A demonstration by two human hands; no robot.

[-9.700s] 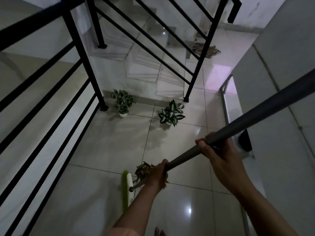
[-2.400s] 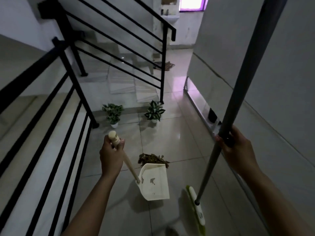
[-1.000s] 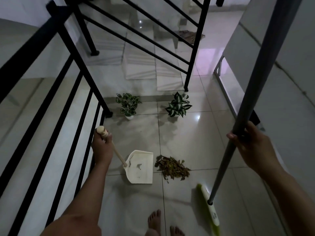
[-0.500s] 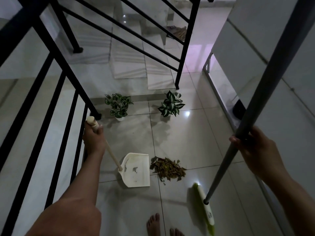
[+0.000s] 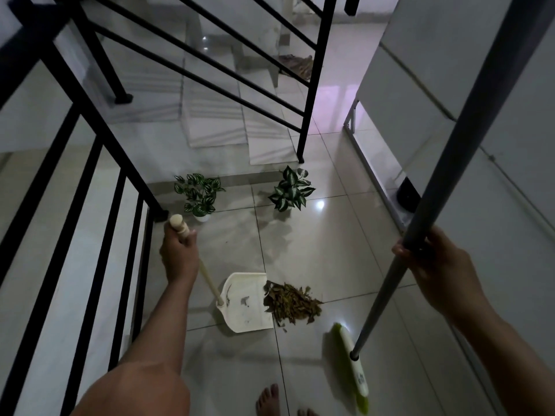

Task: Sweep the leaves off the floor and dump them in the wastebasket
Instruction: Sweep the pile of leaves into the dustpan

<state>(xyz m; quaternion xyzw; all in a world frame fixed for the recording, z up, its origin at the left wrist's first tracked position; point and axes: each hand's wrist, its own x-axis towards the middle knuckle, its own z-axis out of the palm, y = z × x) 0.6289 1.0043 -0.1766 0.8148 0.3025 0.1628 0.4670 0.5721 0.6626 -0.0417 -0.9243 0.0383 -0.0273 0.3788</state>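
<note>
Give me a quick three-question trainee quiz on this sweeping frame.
1. True or false: the leaf pile lies inside the dustpan.
2. Which hand grips the broom handle? A) left hand B) right hand C) both
3. Fill in: beyond the pile stand ___ potted plants.

Key: 1 false, it lies on the floor beside the pan's open edge. 2 B; the left holds the dustpan's stick. 3 two.

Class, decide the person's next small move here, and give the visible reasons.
Probably draw the green-bristled broom leftward through the brown dry-leaf pile into the white plastic dustpan: the pan's open edge already meets the pile, while the broom sits clear on the opposite side.
</note>
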